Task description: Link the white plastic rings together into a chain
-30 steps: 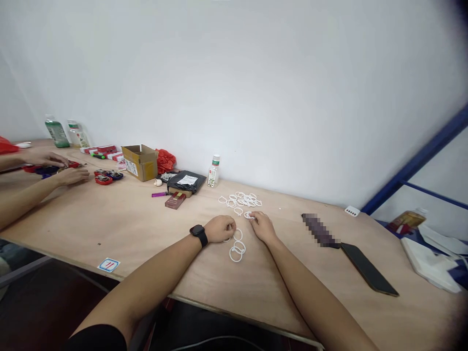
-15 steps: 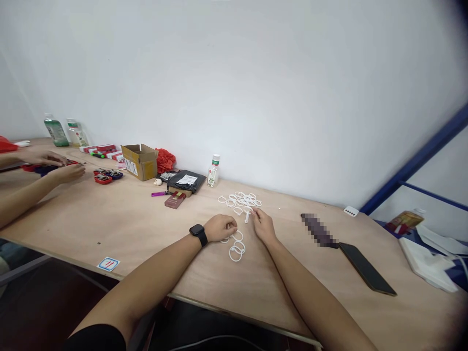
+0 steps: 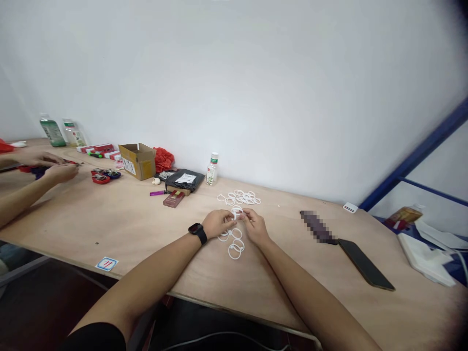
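Observation:
Between my two hands is a white plastic ring [image 3: 237, 209], raised a little off the table. My left hand [image 3: 218, 223], with a black watch on the wrist, pinches it from the left. On its other side the fingers of my right hand [image 3: 255, 226] are closed on it too. Just below lie several linked white rings [image 3: 235, 251], forming a short chain whose upper end is partly behind my left hand. A loose heap of similar white rings [image 3: 243, 197] lies beyond my fingers.
A bottle [image 3: 212, 169], a black parcel [image 3: 185, 180], a dark red box [image 3: 173, 199] and an open carton [image 3: 137, 162] stand left of the heap. To the right lies a black phone [image 3: 365, 264]. Another person's hands [image 3: 62, 171] work at the far left.
My right hand has brought a white ring from near the heap toward my left hand. Both hands now meet at it, and the left fingers have lifted slightly.

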Available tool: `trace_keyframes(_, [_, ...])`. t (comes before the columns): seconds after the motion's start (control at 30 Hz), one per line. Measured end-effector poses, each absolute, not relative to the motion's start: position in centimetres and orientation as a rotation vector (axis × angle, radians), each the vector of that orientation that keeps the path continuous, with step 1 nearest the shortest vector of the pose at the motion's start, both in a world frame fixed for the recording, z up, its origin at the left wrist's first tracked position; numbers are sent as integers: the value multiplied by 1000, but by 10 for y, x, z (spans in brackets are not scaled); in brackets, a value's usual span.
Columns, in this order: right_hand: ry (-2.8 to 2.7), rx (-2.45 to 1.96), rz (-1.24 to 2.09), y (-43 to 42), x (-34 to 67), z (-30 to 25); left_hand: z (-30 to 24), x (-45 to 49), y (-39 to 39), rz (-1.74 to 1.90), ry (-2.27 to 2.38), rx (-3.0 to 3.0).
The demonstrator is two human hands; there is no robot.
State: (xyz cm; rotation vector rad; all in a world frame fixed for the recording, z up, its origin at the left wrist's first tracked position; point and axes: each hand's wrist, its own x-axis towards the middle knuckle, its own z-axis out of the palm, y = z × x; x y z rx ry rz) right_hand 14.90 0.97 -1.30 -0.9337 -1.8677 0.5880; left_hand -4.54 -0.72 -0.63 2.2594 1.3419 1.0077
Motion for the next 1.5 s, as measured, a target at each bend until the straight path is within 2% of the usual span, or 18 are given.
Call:
trace_keyframes(0.1, [-1891,-951,544,6,146,-11,-4,-45,-8,1020,1383,2319])
trace_keyframes(0.23, [-1803,-973,645,9,146,-11,-2,-45,-9,1056,1381,2272])
trace_keyframes(0.53, [-1800,-1011,742,11,150,-8,-8,-46,-5,1329,1306,2140])
trace_keyframes(0.83, [-1777,-1086,752,13,150,-9,-6,-45,-6,1359,1212,1953])
trace_keyframes(1.2, [-1855,-1188,605,13,150,-10,-6,-36,-8,1280,781,1506])
trace_keyframes(1.5, [-1822,-1238,524,16,156,-8,-3,-38,-1,1352,796,1361])
